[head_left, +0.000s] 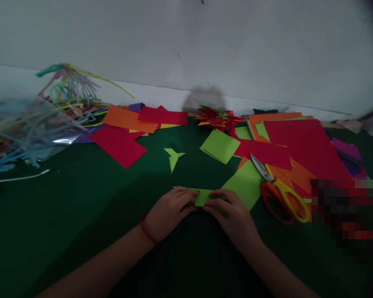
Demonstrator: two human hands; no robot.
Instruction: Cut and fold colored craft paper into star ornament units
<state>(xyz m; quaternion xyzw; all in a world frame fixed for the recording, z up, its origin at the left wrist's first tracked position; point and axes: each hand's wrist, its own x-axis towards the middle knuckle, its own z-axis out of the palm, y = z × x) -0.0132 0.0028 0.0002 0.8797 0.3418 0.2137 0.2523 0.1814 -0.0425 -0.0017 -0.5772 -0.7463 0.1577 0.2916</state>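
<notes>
Both my hands rest on a small folded green paper [203, 197] lying on the dark green table [81, 198]. My left hand [170, 209], with a red band at the wrist, has its fingers curled down on the paper's left end. My right hand [231, 215] presses its fingers onto the right end. A finished green folded piece [173, 157] lies just beyond, apart from my hands. A green sheet [245, 184] lies right of my right hand.
Scissors [279, 192] with red and yellow handles lie to the right on orange and red sheets [301, 145]. A red and green paper flower [219, 118] sits by the wall. More coloured sheets [127, 132] and a clear bag of pipe cleaners [25, 124] lie at the left.
</notes>
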